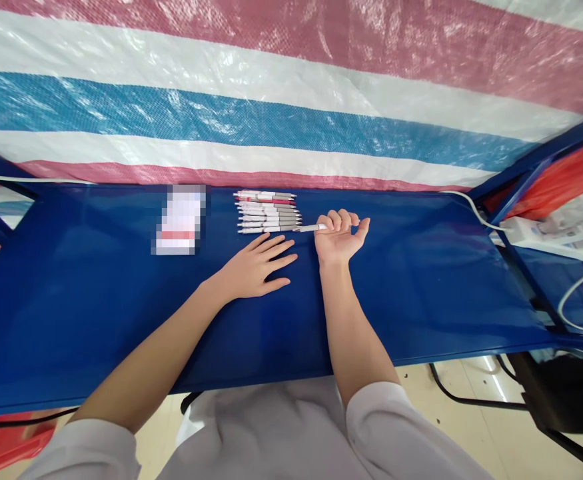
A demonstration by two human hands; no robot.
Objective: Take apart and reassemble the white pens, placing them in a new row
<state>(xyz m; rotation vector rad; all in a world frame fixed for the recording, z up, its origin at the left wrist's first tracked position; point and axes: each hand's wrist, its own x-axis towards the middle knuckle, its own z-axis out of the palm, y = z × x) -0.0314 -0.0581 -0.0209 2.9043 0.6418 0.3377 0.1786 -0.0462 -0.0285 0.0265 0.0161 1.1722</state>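
My left hand [256,268] lies flat on the blue table [96,313], fingers spread and holding nothing, just below a row of several white pens [267,212]. My right hand [340,235] rests palm-up to the right of that row. Its fingers curl around one white pen [307,229], whose tip points left toward the row's nearest pen.
A blurred white and red box [180,219] sits on the table left of the pens. A striped plastic sheet [271,100] hangs behind. A white power strip [536,233] and cables lie on the neighbouring blue table at right. A black chair base [561,393] stands on the floor at lower right.
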